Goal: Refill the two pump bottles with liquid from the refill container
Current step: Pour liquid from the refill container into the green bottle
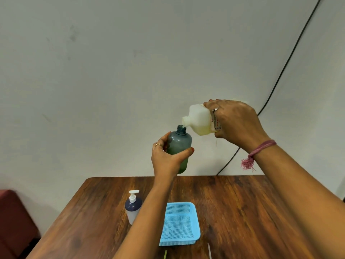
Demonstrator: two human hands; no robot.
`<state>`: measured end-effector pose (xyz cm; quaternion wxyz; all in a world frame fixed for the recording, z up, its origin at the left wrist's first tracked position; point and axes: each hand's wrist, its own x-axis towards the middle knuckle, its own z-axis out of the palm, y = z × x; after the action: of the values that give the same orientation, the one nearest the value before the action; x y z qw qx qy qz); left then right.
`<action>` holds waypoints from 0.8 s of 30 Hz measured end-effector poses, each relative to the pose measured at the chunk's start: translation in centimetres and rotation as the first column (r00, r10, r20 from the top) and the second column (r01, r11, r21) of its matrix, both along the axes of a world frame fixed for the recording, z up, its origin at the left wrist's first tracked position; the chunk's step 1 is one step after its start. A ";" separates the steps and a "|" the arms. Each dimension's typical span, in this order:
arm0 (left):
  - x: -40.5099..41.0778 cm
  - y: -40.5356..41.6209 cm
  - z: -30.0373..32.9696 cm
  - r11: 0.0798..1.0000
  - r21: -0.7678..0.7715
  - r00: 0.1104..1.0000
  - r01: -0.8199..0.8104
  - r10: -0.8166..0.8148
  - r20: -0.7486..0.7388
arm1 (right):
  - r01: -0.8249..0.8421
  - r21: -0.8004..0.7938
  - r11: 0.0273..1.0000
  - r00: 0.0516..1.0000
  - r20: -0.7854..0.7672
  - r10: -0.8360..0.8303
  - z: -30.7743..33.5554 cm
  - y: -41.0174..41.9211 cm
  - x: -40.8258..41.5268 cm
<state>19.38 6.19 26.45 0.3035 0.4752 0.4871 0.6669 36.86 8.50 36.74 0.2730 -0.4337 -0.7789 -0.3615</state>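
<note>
Nearest the bottom edge: two thin stick-like items on the wooden table (242,212), one yellowish (165,254) and one pale (209,249), both cut off by the frame, identity unclear. Just beyond: light blue perforated plastic basket (188,206), its near-left part hidden behind the left forearm; small white marks visible on its mesh floor, not identifiable. Left of basket, apart from it: dark blue pump bottle with white pump head (133,204), upright on the table, pump in place, right side of its body hidden by the same forearm, fill level unreadable. Dark red object (13,217) at far left, cut off by the edge. Further out, raised above the far table edge: left hand (166,157) wrapped round the lower body of a translucent grey-green bottle (179,144), thumb across the front, other fingers behind and mostly hidden; bottle upright, pump off, neck open, greenish liquid in lower part. Right hand (235,122) gripping a white refill container (199,120) from above, fingers curled over its top, label partly covered and unreadable; container tipped, spout down-left just at the open neck; pale yellow liquid pooled in its lower side; stream itself hard to make out. Behind: plain wall, black cable (291,58) running diagonally.
</note>
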 end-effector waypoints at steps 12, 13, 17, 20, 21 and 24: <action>0.1 0.0 0.2 1.000 0.001 1.000 0.001 -0.001 0.004 | 0.004 -0.004 1.000 1.000 -0.001 -0.004 0.1 0.1 0.0; 0.1 0.1 0.2 1.000 0.003 1.000 0.000 0.000 0.002 | 0.006 -0.003 1.000 1.000 0.001 -0.006 0.1 0.1 0.0; 0.1 0.0 0.1 1.000 -0.003 1.000 0.001 -0.001 0.009 | 0.012 -0.014 1.000 1.000 0.001 -0.012 -0.1 0.1 0.0; 0.1 0.0 0.0 1.000 -0.006 1.000 0.001 -0.001 0.013 | 0.010 -0.020 1.000 1.000 -0.002 -0.010 -0.1 0.1 0.1; 0.1 0.0 0.0 1.000 -0.005 1.000 0.002 -0.002 0.016 | 0.010 -0.022 1.000 1.000 -0.004 -0.010 -0.1 0.0 0.1; 0.1 0.0 0.1 1.000 -0.006 1.000 0.006 -0.006 0.017 | 0.018 -0.025 1.000 1.000 -0.001 -0.018 0.0 0.0 0.1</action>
<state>19.53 6.18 26.53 0.3111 0.4702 0.4848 0.6687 36.95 8.48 36.73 0.2649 -0.4444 -0.7791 -0.3540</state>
